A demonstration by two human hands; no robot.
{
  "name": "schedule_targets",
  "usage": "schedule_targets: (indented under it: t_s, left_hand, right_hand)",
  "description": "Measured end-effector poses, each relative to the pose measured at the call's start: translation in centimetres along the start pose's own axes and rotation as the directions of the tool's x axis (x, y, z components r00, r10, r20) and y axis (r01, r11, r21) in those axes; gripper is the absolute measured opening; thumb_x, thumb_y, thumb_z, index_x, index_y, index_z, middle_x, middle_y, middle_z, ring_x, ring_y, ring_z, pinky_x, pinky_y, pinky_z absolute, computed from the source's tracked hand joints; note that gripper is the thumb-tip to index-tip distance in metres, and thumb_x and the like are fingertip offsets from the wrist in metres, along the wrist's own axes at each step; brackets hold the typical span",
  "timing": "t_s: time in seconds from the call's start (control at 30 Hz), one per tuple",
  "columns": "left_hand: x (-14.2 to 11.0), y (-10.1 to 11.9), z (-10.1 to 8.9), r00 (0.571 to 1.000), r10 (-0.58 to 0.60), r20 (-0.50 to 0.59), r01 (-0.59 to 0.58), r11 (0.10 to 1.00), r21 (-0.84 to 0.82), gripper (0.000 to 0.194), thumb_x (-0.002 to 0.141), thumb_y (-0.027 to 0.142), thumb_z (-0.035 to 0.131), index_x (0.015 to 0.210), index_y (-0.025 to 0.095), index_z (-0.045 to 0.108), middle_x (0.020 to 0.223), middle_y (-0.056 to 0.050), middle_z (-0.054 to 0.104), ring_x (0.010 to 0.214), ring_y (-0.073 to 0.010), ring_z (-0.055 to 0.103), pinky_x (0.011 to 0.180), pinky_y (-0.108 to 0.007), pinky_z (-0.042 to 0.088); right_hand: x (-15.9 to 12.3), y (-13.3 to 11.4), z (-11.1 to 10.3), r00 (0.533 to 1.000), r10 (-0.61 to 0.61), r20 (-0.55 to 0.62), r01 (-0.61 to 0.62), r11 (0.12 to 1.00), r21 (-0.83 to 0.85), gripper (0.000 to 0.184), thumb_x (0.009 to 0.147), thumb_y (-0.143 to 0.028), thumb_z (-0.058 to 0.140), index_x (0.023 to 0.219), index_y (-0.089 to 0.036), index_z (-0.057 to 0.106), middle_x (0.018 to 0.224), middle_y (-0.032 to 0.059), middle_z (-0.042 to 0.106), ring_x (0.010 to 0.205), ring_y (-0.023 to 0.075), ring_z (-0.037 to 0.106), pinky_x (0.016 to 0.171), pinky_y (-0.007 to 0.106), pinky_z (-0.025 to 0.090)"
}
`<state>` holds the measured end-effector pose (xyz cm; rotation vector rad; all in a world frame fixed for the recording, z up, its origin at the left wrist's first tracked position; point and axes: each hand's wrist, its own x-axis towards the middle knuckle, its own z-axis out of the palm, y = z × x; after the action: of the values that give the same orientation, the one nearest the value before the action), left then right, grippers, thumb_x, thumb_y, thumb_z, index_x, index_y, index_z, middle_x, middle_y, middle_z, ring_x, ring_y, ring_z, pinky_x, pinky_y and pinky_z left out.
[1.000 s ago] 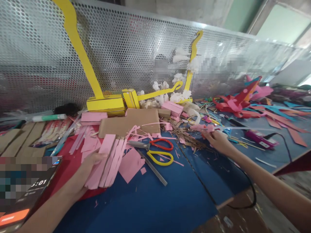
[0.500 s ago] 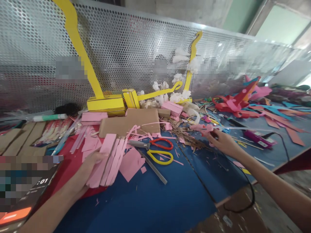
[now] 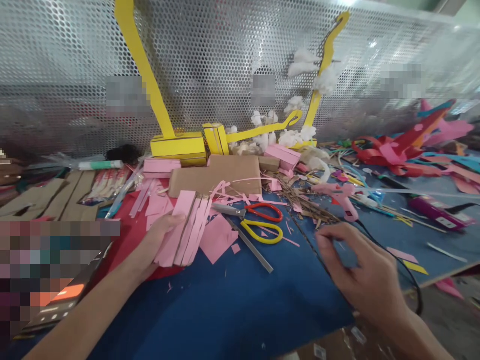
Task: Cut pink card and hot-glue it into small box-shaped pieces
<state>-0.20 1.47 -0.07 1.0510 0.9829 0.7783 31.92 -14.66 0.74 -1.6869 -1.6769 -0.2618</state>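
My left hand (image 3: 159, 240) grips a fanned bundle of pink paper strips (image 3: 185, 227), thumb on top, low over the red sheet (image 3: 123, 240). My right hand (image 3: 360, 272) hovers over the blue table cover (image 3: 240, 305), with its fingers loosely curled and apart and nothing in them. It is slightly blurred. A pink glue gun (image 3: 339, 195) lies on the table just beyond it, and its black cord (image 3: 410, 280) runs back past my right wrist. Red-and-yellow scissors (image 3: 258, 222) lie between my hands, beside a metal ruler (image 3: 251, 245).
Cardboard pieces (image 3: 215, 180), yellow card shapes (image 3: 180, 145) with cotton tufts and pink boxes (image 3: 285, 155) stand before a perforated metal screen (image 3: 225, 60). Coloured paper scraps (image 3: 397, 150) cover the right. A phone (image 3: 63, 295) lies at the lower left.
My right hand let go of the pink glue gun and drew back toward me. The glue gun now lies on the table. The camera tilted down and shifted; my left hand kept its hold.
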Motion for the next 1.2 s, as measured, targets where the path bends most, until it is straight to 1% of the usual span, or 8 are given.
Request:
schedule_targets:
  t_s: [0.13, 0.17, 0.27, 0.33, 0.5, 0.9, 1.07, 1.2]
  left_hand:
    - [0.1, 0.3, 0.0, 0.998, -0.023, -0.064, 0.023, 1.0, -0.009, 0.047, 0.083, 0.046, 0.068, 0.112, 0.008, 0.071, 0.088, -0.014, 0.08, 0.068, -0.027, 0.075, 0.053, -0.031, 0.059]
    - [0.2, 0.3, 0.0, 0.997, -0.022, -0.068, 0.021, 1.0, -0.014, 0.049, 0.083, 0.045, 0.069, 0.115, 0.008, 0.071, 0.092, -0.016, 0.08, 0.07, -0.0278, 0.075, 0.054, -0.032, 0.06]
    - [0.4, 0.0, -0.2, 0.998, 0.003, -0.058, -0.004, 1.0, -0.023, 0.054, 0.082, 0.046, 0.07, 0.12, 0.008, 0.069, 0.097, -0.017, 0.08, 0.07, -0.0274, 0.076, 0.057, -0.033, 0.06]
    - [0.5, -0.3, -0.4, 0.998, 0.03, -0.051, -0.031, 0.999, -0.02, 0.055, 0.082, 0.047, 0.071, 0.121, 0.008, 0.069, 0.092, -0.016, 0.08, 0.068, -0.0261, 0.075, 0.058, -0.032, 0.06]
    - [0.9, -0.9, -0.9, 0.998, 0.066, -0.013, -0.066, 0.998, -0.016, 0.056, 0.086, 0.047, 0.069, 0.127, 0.01, 0.068, 0.08, -0.012, 0.079, 0.057, -0.0219, 0.071, 0.058, -0.03, 0.058]
    - [1.0, -1.1, -0.8, 0.998, 0.056, -0.022, -0.055, 0.998, 0.043, 0.05, 0.087, 0.047, 0.068, 0.125, 0.014, 0.07, 0.071, -0.007, 0.076, 0.056, -0.0206, 0.068, 0.061, -0.031, 0.058]
    - [0.5, -0.8, 0.0, 0.988, 0.152, -0.034, -0.146, 0.979, 0.141, 0.049, 0.084, 0.045, 0.073, 0.125, 0.018, 0.069, 0.094, -0.009, 0.079, 0.09, -0.0278, 0.074, 0.079, -0.034, 0.059]
    - [-0.5, -0.5, 0.7, 0.985, 0.172, -0.004, -0.163, 0.944, 0.288, 0.058, 0.086, 0.048, 0.072, 0.136, 0.019, 0.062, 0.13, -0.013, 0.071, 0.122, -0.0339, 0.064, 0.098, -0.04, 0.053]
  right_hand:
    - [7.6, -4.5, 3.3, 0.955, -0.214, 0.203, 0.156, 0.95, 0.269, 0.016, 0.101, -0.024, 0.049, 0.102, -0.026, 0.065, 0.094, 0.0051, 0.073, 0.083, 0.0219, 0.067, 0.077, 0.034, 0.051]
    - [9.3, -5.0, 4.3, 0.897, -0.331, 0.293, 0.227, 0.914, 0.337, 0.018, 0.101, -0.021, 0.049, 0.103, -0.024, 0.066, 0.097, 0.005, 0.073, 0.086, 0.0209, 0.067, 0.078, 0.033, 0.051]
    - [12.4, -5.0, 7.3, 0.603, -0.599, 0.526, 0.391, 0.797, 0.46, 0.017, 0.101, -0.023, 0.054, 0.109, -0.02, 0.069, 0.109, 0.0075, 0.072, 0.101, 0.0222, 0.066, 0.09, 0.036, 0.05]
    - [12.6, -4.5, 8.9, 0.55, -0.608, 0.573, 0.388, 0.793, 0.469, 0.015, 0.1, -0.024, 0.058, 0.11, -0.019, 0.069, 0.109, 0.008, 0.072, 0.1, 0.0226, 0.065, 0.09, 0.037, 0.049]
    - [10.5, -3.1, 10.3, 0.595, -0.517, 0.616, 0.269, 0.85, 0.453, 0.013, 0.096, -0.021, 0.062, 0.108, -0.019, 0.068, 0.108, 0.0074, 0.069, 0.099, 0.0218, 0.063, 0.087, 0.035, 0.05]
    - [9.9, -3.0, 10.6, 0.636, -0.498, 0.589, 0.252, 0.856, 0.452, 0.01, 0.096, -0.019, 0.059, 0.089, -0.02, 0.066, 0.097, 0.0058, 0.066, 0.091, 0.0202, 0.063, 0.08, 0.032, 0.049]
    - [10.1, -3.3, 9.7, 0.743, -0.414, 0.526, 0.074, 0.832, 0.55, 0.01, 0.096, -0.026, 0.061, 0.089, -0.021, 0.065, 0.088, 0.0014, 0.068, 0.077, 0.0152, 0.06, 0.072, 0.028, 0.048]
    - [10.5, -4.0, 8.5, 0.807, -0.338, 0.485, -0.048, 0.78, 0.624, 0.015, 0.097, -0.031, 0.06, 0.088, -0.02, 0.065, 0.085, 0.0019, 0.066, 0.076, 0.0153, 0.057, 0.071, 0.027, 0.046]
